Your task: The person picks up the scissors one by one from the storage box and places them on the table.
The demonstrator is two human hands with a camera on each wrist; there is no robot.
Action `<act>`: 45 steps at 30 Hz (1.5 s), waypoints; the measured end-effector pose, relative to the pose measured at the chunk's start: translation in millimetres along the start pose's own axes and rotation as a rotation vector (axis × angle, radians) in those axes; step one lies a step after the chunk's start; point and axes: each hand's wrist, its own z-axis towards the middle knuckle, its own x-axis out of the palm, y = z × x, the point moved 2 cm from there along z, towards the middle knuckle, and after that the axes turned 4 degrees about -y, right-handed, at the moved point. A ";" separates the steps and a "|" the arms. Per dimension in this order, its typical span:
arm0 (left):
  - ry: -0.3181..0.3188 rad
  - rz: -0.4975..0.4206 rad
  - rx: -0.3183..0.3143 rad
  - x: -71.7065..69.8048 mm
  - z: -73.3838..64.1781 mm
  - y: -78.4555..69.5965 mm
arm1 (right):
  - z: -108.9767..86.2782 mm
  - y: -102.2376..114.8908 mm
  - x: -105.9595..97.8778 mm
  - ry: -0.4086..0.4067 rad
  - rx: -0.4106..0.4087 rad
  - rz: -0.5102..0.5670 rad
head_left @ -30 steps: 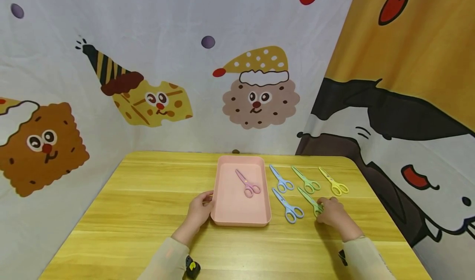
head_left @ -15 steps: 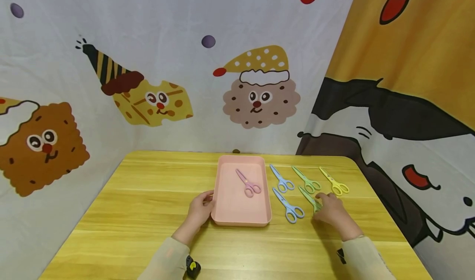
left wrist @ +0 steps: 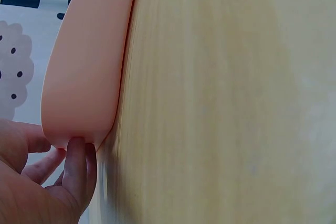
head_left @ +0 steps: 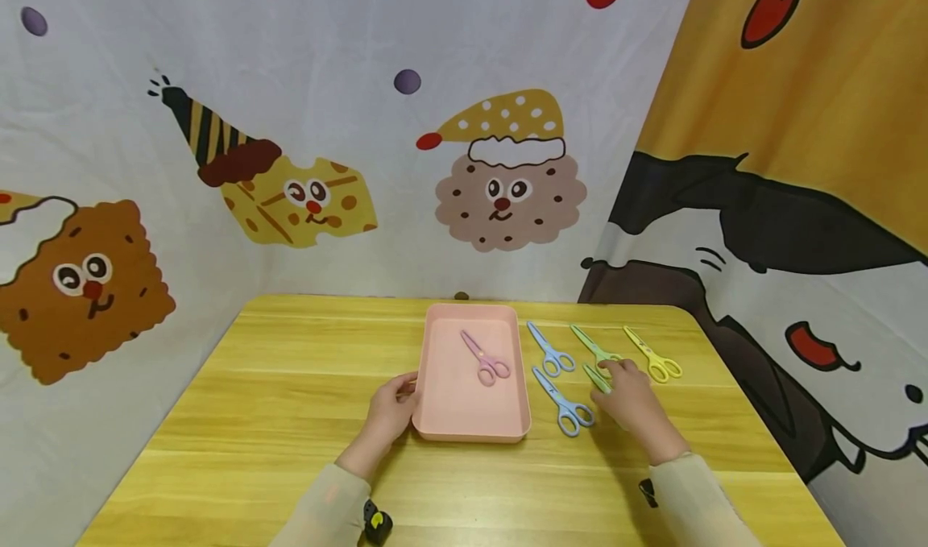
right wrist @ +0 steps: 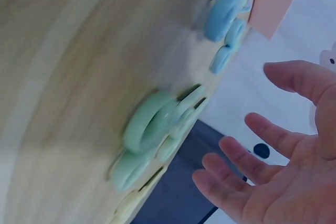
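My left hand (head_left: pixel 390 410) holds the left edge of a shallow pink tray (head_left: pixel 460 414); in the left wrist view its bent fingers (left wrist: pixel 76 163) meet the tray's outer wall near a corner. Inside the tray lies a pair of pink scissors (head_left: pixel 480 355). My right hand (head_left: pixel 634 402) hovers over the nearer pair of green scissors (head_left: pixel 597 379), covering their handles in the head view. In the right wrist view the fingers are spread, nothing between them, apart from the green handle rings (right wrist: pixel 149 121). Beyond lies another pair of green scissors (head_left: pixel 586 339), partly overlapped by the fingertips.
Two pairs of light blue scissors, the far pair (head_left: pixel 551 352) and the near pair (head_left: pixel 564 402), lie just right of the tray. Yellow scissors (head_left: pixel 652 358) are at the far right. All rest on a wooden table (head_left: pixel 290 386) before a cartoon-printed curtain (head_left: pixel 326 47).
My right hand has shifted left and slightly away from me, from the handles of the nearer green scissors to above them. The left hand, tray and scissors have stayed put.
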 end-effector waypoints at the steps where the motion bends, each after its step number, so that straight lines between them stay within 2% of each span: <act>1: 0.000 -0.001 0.000 0.1 0.0 0.1 | 0.9 3.1 0.2 -0.003 0.000 0.002; 6: 0.004 -0.001 0.001 0.2 -0.2 -0.1 | 6.1 18.9 3.3 -0.011 -0.027 0.006; 11: 0.006 0.002 0.004 0.1 0.0 -0.2 | 10.7 34.3 8.5 -0.037 -0.099 -0.005; 21: 0.007 0.000 0.003 0.4 -0.4 -0.4 | 17.4 67.3 25.5 -0.038 -0.243 -0.003; 34: 0.011 -0.006 -0.001 0.7 -0.3 -1.4 | 28.4 105.3 34.9 0.014 -0.350 -0.066; 45: 0.005 0.008 -0.009 -0.2 -0.3 -1.5 | 33.9 131.8 38.8 0.068 -0.494 -0.111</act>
